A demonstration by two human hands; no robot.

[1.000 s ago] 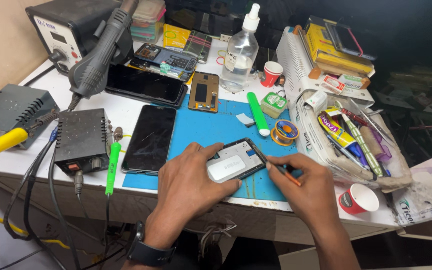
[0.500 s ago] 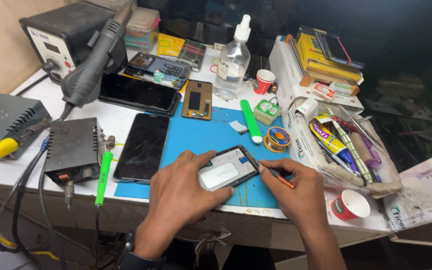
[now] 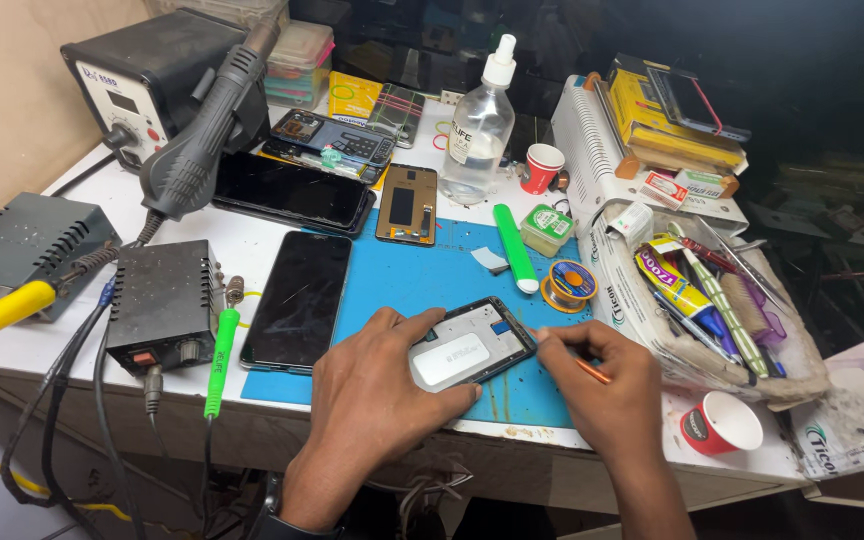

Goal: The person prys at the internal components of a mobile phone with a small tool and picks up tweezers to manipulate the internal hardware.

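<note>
An opened phone [image 3: 472,341] with its back off lies on the blue work mat [image 3: 422,275], showing a white battery. My left hand [image 3: 377,395] presses on the phone's left end and holds it flat. My right hand [image 3: 607,385] grips a thin orange-handled tool [image 3: 592,370] like a pen, its tip at the phone's right edge. Both hands are near the table's front edge.
Black phones [image 3: 299,298] [image 3: 292,192] lie left of the mat, by a small black box [image 3: 160,300] and a green-handled iron [image 3: 220,362]. A hot-air gun [image 3: 207,135], spray bottle [image 3: 480,125], green marker [image 3: 514,246], solder spool [image 3: 569,283], tool tray [image 3: 712,300] and red cups [image 3: 720,424] surround the mat.
The view has shifted slightly, so the table sits lower in frame. My hands stay on the phone; the right hand's tool tip has kept to the phone's right edge.
</note>
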